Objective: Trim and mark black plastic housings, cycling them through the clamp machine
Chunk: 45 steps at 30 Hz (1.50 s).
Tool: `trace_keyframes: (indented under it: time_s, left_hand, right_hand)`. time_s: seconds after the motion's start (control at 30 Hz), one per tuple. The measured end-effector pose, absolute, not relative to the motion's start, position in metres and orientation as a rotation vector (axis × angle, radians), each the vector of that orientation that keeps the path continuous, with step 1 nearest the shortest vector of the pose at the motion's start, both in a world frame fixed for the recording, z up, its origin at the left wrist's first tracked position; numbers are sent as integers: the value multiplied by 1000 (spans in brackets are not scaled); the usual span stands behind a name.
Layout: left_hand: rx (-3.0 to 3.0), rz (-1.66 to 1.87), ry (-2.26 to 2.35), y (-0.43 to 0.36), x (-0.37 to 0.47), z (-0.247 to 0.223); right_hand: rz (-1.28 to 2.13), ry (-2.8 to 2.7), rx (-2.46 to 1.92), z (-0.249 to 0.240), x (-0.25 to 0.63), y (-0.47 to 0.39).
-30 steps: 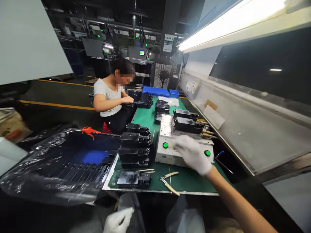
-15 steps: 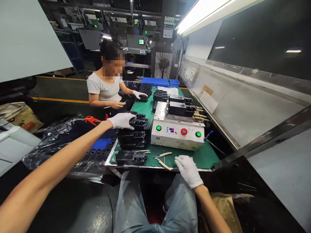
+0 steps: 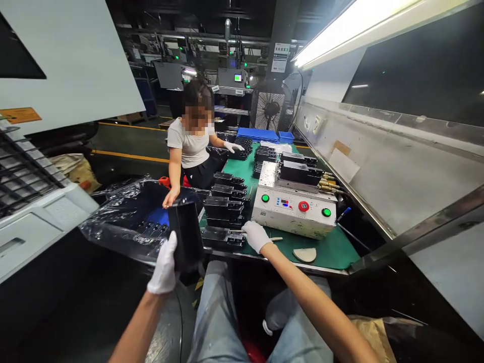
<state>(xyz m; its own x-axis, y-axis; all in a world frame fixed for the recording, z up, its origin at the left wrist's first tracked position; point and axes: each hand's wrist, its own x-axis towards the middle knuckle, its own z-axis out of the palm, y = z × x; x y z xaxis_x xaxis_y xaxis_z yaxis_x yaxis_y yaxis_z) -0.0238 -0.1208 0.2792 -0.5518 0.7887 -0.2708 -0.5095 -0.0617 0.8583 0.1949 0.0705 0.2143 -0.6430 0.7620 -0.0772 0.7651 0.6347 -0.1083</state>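
Observation:
Upright in my gloved left hand (image 3: 165,264) is a black plastic housing (image 3: 186,234), raised in front of the bench's left edge. The thumb lies along its near side; the other fingers are hidden behind it. My gloved right hand (image 3: 256,236) is low over the bench with fingers curled, at the end of a thin pale tool (image 3: 237,231) lying on the nearest housing in the row (image 3: 223,238). What the fingertips hold is hidden. A cream handle of the nippers (image 3: 277,238) shows just beyond this hand.
A white control box (image 3: 295,212) with green and red buttons carries another black housing (image 3: 300,171). A pale half-round pad (image 3: 304,254) lies on the green mat (image 3: 333,252). Across the bench sits a co-worker (image 3: 191,146). Plastic-lined bin (image 3: 117,227) at left holds black parts.
My left hand has lifted a black housing off the row and brought it back toward me. My right hand has moved left from the mat's front edge, uncovering the pad. The view has shifted left.

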Motion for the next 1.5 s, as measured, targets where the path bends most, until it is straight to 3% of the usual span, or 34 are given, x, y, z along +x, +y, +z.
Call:
trace_keyframes:
  time_s: [0.2, 0.4, 0.53, 0.6, 0.73, 0.83, 0.93, 1.17, 1.5]
  left_hand:
    - [-62, 1684, 1210, -179, -3, 226]
    - [-232, 1593, 1021, -206, 23, 219]
    - [-232, 1644, 852, -214, 42, 218]
    - [-199, 1694, 876, -212, 50, 220]
    - [-191, 1751, 945, -198, 65, 228]
    - [-265, 1828, 944, -189, 76, 236]
    - [-250, 1971, 1004, -189, 85, 243]
    - [-297, 2089, 1244, -221, 89, 229]
    - [-187, 2116, 1481, -232, 91, 220]
  right_hand:
    - [-204, 2713, 1300, 221, 190, 78]
    - [-134, 2802, 1301, 241, 224, 66]
    - [-229, 2859, 1452, 229, 290, 41]
    - [-710, 2950, 1668, 215, 325, 22]
    - [-2212, 2569, 1601, 196, 362, -22]
    - [-2690, 2227, 1459, 203, 352, -50]
    - [-2622, 2147, 1475, 218, 321, -77]
    - [-1938, 2652, 1187, 227, 264, -168]
    - [-1679, 2966, 1371, 203, 255, -230]
